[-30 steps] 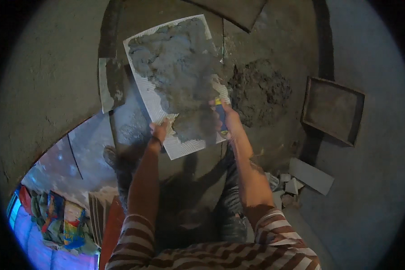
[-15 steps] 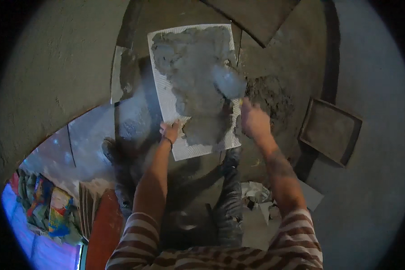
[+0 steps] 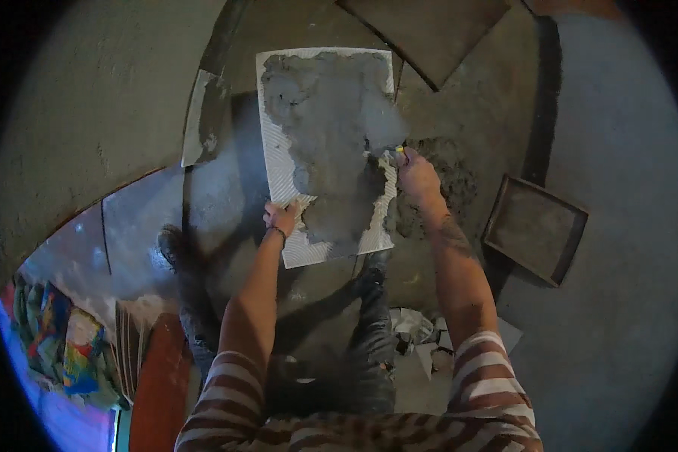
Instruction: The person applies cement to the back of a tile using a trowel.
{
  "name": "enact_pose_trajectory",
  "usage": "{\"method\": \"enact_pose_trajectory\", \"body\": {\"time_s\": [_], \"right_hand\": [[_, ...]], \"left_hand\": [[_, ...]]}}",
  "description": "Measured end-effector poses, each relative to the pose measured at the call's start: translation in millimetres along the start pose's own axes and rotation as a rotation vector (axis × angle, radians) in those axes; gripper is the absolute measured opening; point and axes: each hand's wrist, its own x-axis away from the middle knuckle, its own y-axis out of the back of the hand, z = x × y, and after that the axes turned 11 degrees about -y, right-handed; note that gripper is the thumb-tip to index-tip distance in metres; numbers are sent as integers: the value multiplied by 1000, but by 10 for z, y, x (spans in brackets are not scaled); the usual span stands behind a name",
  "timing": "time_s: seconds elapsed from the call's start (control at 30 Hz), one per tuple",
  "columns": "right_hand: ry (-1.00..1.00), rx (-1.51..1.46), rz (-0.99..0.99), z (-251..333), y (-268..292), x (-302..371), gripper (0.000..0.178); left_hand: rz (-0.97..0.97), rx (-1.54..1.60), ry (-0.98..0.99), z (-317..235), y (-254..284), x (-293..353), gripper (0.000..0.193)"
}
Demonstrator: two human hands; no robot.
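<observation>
Count: one tile (image 3: 276, 160), one trowel (image 3: 385, 126)

Head view: your left hand (image 3: 281, 217) is clamped on the left edge of the white ribbed tile, which is in front of you, between your two hands. One uneven layer of grey mortar (image 3: 328, 151) covers most of its face. Your right hand (image 3: 419, 179) is closed around the trowel's handle; the blade, blurred, is at the tile's right side. Rightward: one rough dark patch (image 3: 453, 175), one shallow tray (image 3: 536, 230).
</observation>
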Motion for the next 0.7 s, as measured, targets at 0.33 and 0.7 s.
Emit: {"method": "enact_pose_trajectory", "body": {"time_s": [0.33,0.7], "right_hand": [[-798,-1205,582,-22,-38,1336,28],[448,139,75,-453,18,1537,42]], "left_hand": [[-76,1,126,-118,107,95,93],[-7,56,71,-121,123,156,92]]}}
